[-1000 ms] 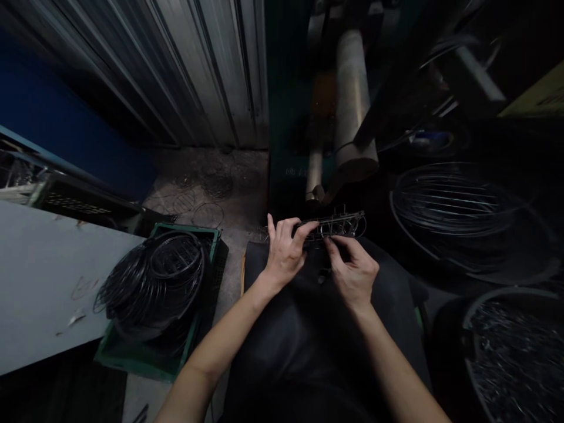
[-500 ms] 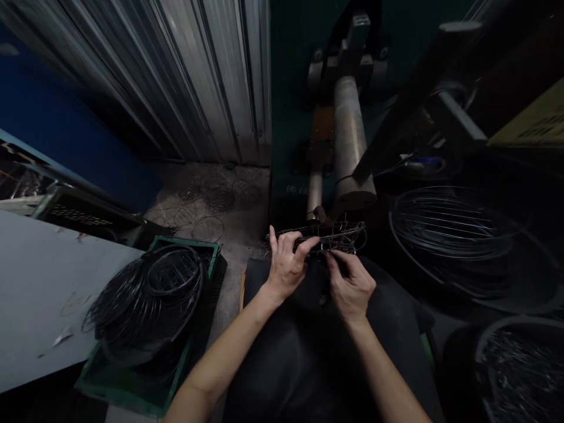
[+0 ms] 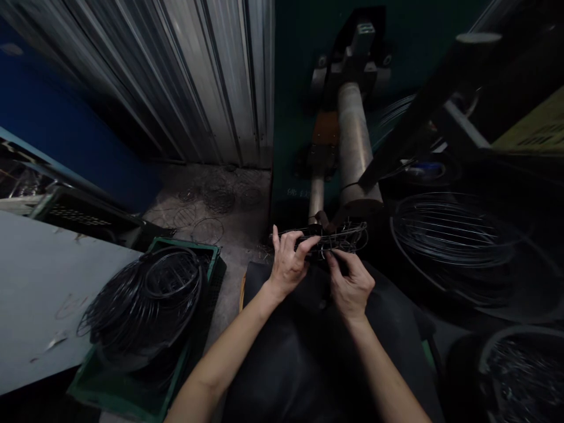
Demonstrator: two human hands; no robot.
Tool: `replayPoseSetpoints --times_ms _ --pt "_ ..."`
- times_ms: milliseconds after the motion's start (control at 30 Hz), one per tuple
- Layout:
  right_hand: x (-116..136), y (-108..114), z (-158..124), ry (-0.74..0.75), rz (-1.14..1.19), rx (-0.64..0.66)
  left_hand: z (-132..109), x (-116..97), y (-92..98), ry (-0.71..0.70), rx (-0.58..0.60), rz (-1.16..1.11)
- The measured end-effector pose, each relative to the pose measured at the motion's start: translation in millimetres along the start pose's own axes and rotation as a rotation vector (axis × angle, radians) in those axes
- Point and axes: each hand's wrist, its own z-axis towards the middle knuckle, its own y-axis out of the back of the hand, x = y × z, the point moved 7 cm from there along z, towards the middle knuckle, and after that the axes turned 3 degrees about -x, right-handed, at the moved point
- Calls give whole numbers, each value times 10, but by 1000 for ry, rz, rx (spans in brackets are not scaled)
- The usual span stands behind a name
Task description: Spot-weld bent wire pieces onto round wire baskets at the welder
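A round wire grid (image 3: 350, 235) is held level under the tips of a welding machine (image 3: 315, 202), in front of my lap. My left hand (image 3: 288, 264) grips its left side, thumb and fingers on the wires and little finger raised. My right hand (image 3: 352, 282) is closed in a pinch at the grid's near edge, on a small bent wire piece (image 3: 324, 251); its exact shape is partly hidden by the fingertips. The lower electrode and the grid's middle overlap in the dark, so I cannot tell whether they touch.
At the left, a green crate (image 3: 118, 385) bears a heap of round wire grids (image 3: 145, 294). On the right stand a tub with wire grids (image 3: 453, 229) and a bin of small metal pieces (image 3: 529, 370). Loose wire rings (image 3: 209, 230) lie on the floor by the corrugated wall (image 3: 211, 88).
The view has tilted a little, so the machine appears slightly lower and farther right. Both hands keep nearly the same hold on the grid and the small piece.
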Motion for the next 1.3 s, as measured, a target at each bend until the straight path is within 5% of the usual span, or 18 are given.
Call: replayPoseSetpoints --times_ms 967,1300 --pt "-31 -62 35 32 3 23 70 97 -90 -21 22 19" --pt "-138 -98 20 41 -169 75 85 119 -101 -27 13 50"
